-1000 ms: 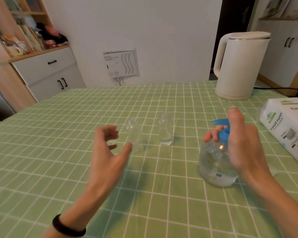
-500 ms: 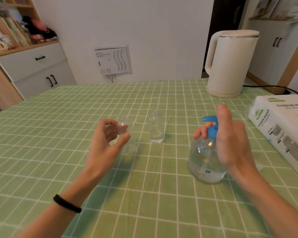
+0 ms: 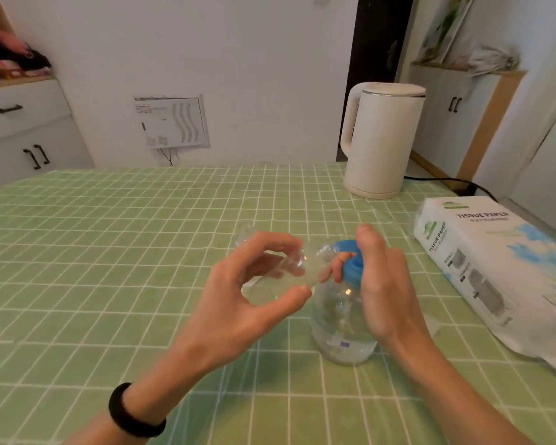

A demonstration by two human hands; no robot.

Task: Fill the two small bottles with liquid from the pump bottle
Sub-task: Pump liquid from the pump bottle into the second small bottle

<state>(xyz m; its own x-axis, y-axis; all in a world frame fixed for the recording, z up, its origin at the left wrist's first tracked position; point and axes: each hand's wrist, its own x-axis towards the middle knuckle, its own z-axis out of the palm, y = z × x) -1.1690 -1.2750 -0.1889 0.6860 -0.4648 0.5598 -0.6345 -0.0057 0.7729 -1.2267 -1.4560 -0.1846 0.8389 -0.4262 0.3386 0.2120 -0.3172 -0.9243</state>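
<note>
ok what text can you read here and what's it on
"TISSUE PAPER": top face of the tissue pack
"TISSUE PAPER": running up its side face
smaller print beneath: too blurred
sticker on the wall panel: too blurred
label on the pump bottle: too small

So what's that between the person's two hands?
Head view: a small clear plastic bottle, tilted in the left hand, mouth at the blue pump spout.

Left hand (image 3: 254,293) pinches small bottle (image 3: 305,268) tilted toward blue pump head (image 3: 353,261); right hand (image 3: 385,284) grips pump bottle (image 3: 337,326).
</note>
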